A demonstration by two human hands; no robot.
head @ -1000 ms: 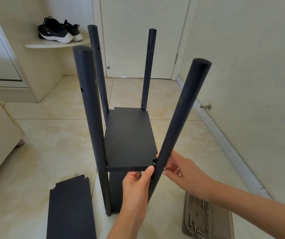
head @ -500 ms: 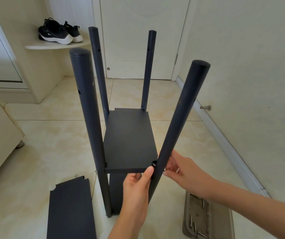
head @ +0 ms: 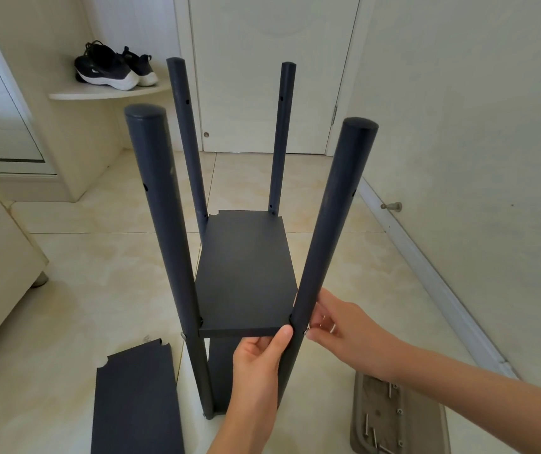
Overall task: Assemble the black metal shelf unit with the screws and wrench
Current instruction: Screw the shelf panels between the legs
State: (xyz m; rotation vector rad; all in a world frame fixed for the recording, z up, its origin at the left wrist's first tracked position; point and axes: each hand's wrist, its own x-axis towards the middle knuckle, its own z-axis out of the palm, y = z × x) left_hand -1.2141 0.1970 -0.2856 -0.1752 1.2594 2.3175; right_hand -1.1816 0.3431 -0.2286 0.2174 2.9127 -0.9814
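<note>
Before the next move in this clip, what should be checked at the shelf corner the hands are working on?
1. Corner of flat black shelf board meets near-right round black post: ok.
2. Left hand holds the board's front edge: ok.
3. Right hand pinches small silver screw at that post: ok.
4. Screw fully seated: cannot tell.
5. Wrench within sight: not ok.
6. Spare screws in grey tray: ok.

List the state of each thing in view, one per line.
Shelf unit: upright, partly assembled.
Fitted board: level between the posts.
Spare board: flat on floor, unattached.
Left hand: grips fitted board's front corner.
Right hand: pinches screw at near right post.
Door: closed.
</note>
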